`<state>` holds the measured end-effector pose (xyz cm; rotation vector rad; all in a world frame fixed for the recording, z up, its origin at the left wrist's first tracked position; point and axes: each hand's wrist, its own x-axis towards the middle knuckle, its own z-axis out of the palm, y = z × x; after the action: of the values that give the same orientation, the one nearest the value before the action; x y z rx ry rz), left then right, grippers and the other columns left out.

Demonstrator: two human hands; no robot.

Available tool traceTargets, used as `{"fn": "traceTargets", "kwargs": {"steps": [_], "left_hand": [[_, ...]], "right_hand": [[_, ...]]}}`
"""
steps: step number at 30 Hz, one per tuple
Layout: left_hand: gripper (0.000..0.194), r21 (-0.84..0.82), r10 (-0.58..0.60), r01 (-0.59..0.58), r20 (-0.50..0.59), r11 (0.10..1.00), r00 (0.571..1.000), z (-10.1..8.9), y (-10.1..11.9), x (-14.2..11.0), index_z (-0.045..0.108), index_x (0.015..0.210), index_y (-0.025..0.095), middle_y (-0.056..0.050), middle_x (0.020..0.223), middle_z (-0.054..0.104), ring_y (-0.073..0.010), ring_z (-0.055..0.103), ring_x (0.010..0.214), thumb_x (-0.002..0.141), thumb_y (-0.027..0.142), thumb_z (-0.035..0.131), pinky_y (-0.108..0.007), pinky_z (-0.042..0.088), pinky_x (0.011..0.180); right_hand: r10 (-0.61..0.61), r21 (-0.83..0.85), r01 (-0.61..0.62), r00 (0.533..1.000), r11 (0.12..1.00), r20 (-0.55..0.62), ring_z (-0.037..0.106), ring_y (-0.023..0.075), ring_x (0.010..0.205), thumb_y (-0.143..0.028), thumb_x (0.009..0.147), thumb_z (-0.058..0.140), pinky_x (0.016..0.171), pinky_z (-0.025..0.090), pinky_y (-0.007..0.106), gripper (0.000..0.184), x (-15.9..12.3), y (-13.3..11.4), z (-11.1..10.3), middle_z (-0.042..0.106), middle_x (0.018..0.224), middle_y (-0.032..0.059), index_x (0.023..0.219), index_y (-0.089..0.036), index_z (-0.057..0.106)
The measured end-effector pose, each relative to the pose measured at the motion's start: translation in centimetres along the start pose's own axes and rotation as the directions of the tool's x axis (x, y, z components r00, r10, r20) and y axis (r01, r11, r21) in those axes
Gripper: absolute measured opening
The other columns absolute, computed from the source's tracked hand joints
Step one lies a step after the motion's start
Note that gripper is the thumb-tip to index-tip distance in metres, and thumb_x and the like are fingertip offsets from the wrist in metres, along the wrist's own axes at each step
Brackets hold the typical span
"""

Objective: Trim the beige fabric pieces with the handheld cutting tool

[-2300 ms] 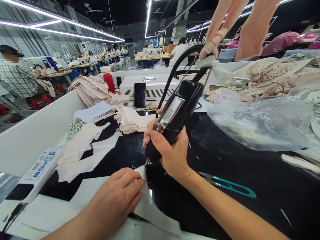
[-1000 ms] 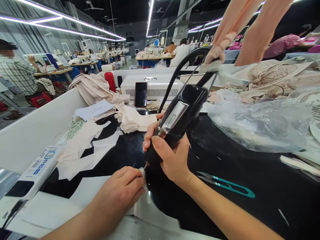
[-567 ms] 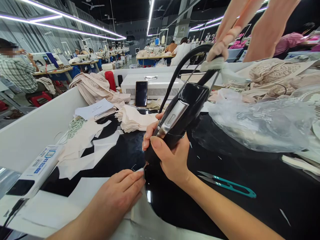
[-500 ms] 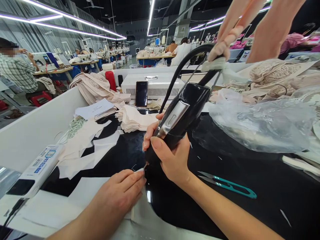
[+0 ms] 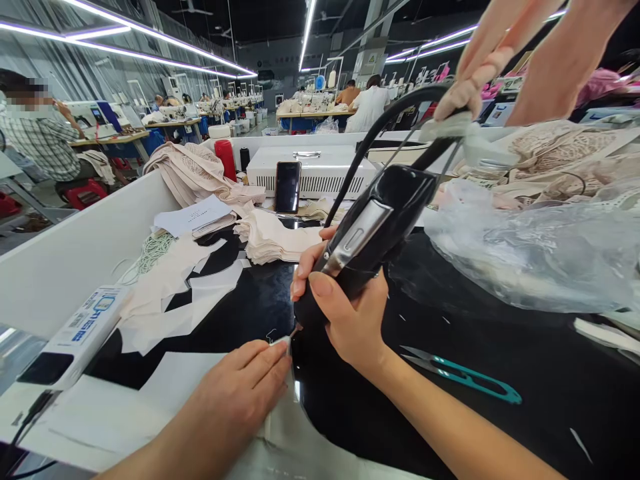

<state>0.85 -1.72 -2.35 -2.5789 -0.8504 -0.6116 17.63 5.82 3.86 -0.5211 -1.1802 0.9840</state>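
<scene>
A black corded hand tool (image 5: 373, 230) with a silver lever is gripped in my right hand (image 5: 350, 307). It leans up to the right, and its thin tip points down at a pale cloth (image 5: 295, 433). My left hand (image 5: 245, 383) lies over the cloth with fingers pressed together, pinching its edge beside the tip. My left thumb is hidden. Thread snips (image 5: 465, 378) with teal handles lie right of my right forearm. A skin-coloured shape (image 5: 465, 80) meets the tool's cable at upper right; I cannot tell whether it is a hand or knotted cloth.
Beige cut pieces (image 5: 273, 237) are stacked behind my hands, near a phone (image 5: 288, 187) and a white vented box (image 5: 255, 167). Plastic bags (image 5: 520, 253) and lace cloth (image 5: 555, 143) crowd the right. A white wall (image 5: 75, 260) edges the left; a person sits beyond it.
The view has shifted slightly, so most things appear a little further right. Both hands keep their hold, with the tool's tip still at the cloth edge.
</scene>
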Motion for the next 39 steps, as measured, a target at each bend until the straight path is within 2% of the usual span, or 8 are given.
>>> {"fn": "traceTargets", "kwargs": {"steps": [16,23,27,34,39], "left_hand": [[0.034,0.022,-0.017,0.017,-0.025,1.000,1.000,0.26,0.23,0.08,0.069,0.120,0.007,-0.009,0.122,0.077,-0.0173,0.069,0.113,0.110,0.008,0.037,-0.033,0.052,0.102],[0.032,0.034,-0.020,0.021,-0.038,0.999,0.999,0.46,0.41,-0.04,0.069,0.120,0.007,-0.008,0.123,0.077,-0.0168,0.069,0.114,0.108,0.006,0.040,-0.031,0.050,0.104],[0.031,0.042,-0.026,0.028,-0.032,0.999,0.999,0.15,0.38,0.13,0.069,0.119,0.007,-0.008,0.122,0.077,-0.0160,0.070,0.112,0.106,0.003,0.041,-0.030,0.051,0.103],[0.032,0.019,-0.068,0.069,-0.016,0.997,0.998,-0.12,0.63,-0.02,0.067,0.125,0.006,-0.011,0.124,0.076,-0.0200,0.072,0.106,0.106,0.004,0.041,-0.031,0.057,0.095],[0.030,0.034,-0.059,0.058,0.012,0.998,0.998,0.24,0.80,-0.44,0.065,0.129,0.005,-0.013,0.127,0.074,-0.0220,0.071,0.109,0.106,0.007,0.045,-0.033,0.057,0.095]], "right_hand": [[-0.002,0.093,0.002,1.000,0.996,0.004,0.060,0.0112,0.054,-0.042,0.080,0.085,0.045,0.051,0.025,0.044,0.35,-0.55,0.18,0.066,0.076,-0.0070,0.109,-0.027,0.055],[0.047,0.048,-0.046,0.999,0.998,-0.001,0.061,0.0125,0.054,-0.039,0.080,0.083,0.044,0.053,0.027,0.044,-0.11,-0.22,0.31,0.065,0.075,-0.0071,0.109,-0.028,0.052],[0.052,0.023,-0.052,0.998,0.998,-0.029,0.062,0.0130,0.053,-0.031,0.081,0.079,0.045,0.053,0.027,0.037,-0.11,-0.35,0.52,0.066,0.073,-0.0071,0.107,-0.027,0.053],[0.000,0.053,0.000,1.000,0.999,-0.006,0.060,0.0116,0.053,-0.033,0.081,0.080,0.048,0.053,0.027,0.038,0.06,-0.30,0.73,0.065,0.073,-0.0074,0.108,-0.027,0.054],[0.007,-0.001,-0.007,1.000,1.000,-0.004,0.063,0.0131,0.055,-0.031,0.082,0.078,0.052,0.055,0.030,0.035,-0.11,0.06,0.74,0.066,0.075,-0.0063,0.105,-0.027,0.052]]}}
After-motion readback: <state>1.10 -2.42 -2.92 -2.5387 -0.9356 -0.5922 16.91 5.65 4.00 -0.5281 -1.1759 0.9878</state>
